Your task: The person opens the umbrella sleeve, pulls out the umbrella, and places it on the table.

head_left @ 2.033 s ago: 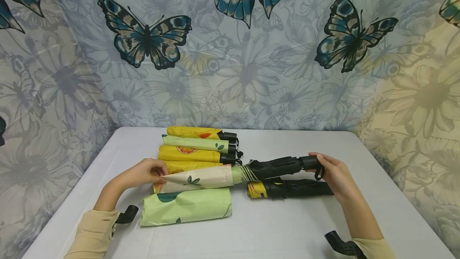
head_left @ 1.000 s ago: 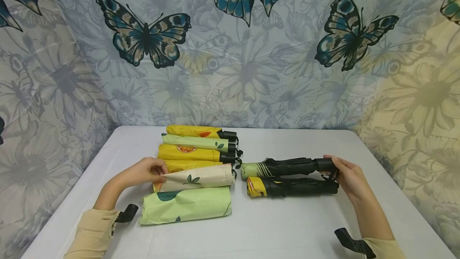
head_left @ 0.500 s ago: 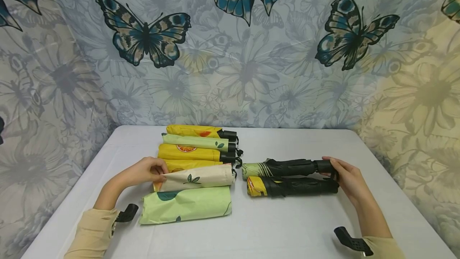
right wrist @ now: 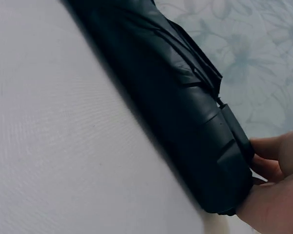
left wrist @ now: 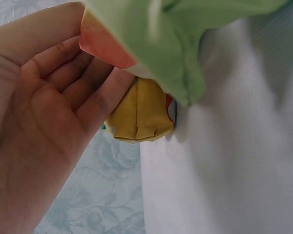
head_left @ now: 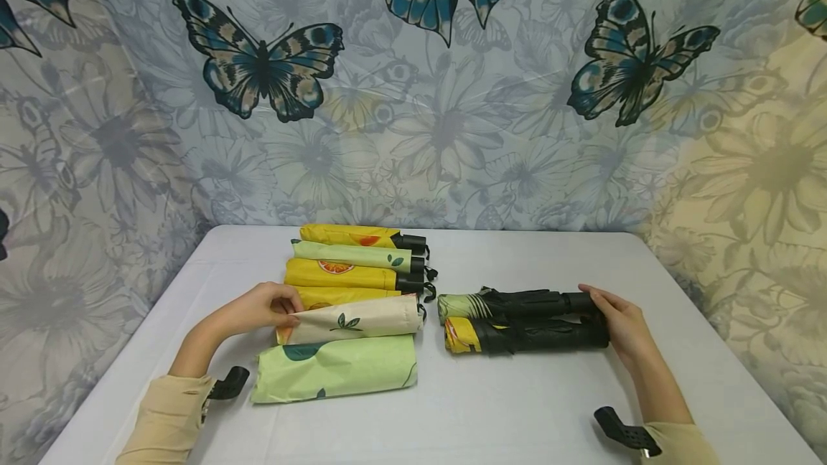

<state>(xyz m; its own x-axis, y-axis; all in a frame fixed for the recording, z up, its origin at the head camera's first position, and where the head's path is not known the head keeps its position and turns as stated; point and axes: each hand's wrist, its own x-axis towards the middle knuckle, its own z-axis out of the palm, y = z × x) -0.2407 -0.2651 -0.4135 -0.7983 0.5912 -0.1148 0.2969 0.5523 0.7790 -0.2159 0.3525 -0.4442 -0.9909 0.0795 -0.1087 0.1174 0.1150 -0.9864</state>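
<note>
My left hand [head_left: 266,307] pinches the left end of a cream umbrella sleeve [head_left: 375,317] with a leaf print. Its orange-patterned corner [left wrist: 105,43] is between the fingers in the left wrist view. To the right, my right hand [head_left: 623,325] holds the handle end of a folded black umbrella [head_left: 539,302] with a green tip. A second folded umbrella [head_left: 543,336], black with a yellow tip, lies right along its near side. In the right wrist view my fingers [right wrist: 267,148] are at the handle's far side. A light green sleeve [head_left: 342,372] lies in front of the cream one.
Behind the cream sleeve lie several rolled umbrellas, among them a yellow one [head_left: 349,235], a light green one [head_left: 349,255] and an orange-slice one [head_left: 339,275], their black handles pointing right. The white table [head_left: 504,407] meets a butterfly-print cloth [head_left: 446,163] at the back.
The green-tipped umbrella has come out of the cream sleeve, moved right and come down beside the yellow-tipped umbrella, then slid nearer to it. The left hand stays in place.
</note>
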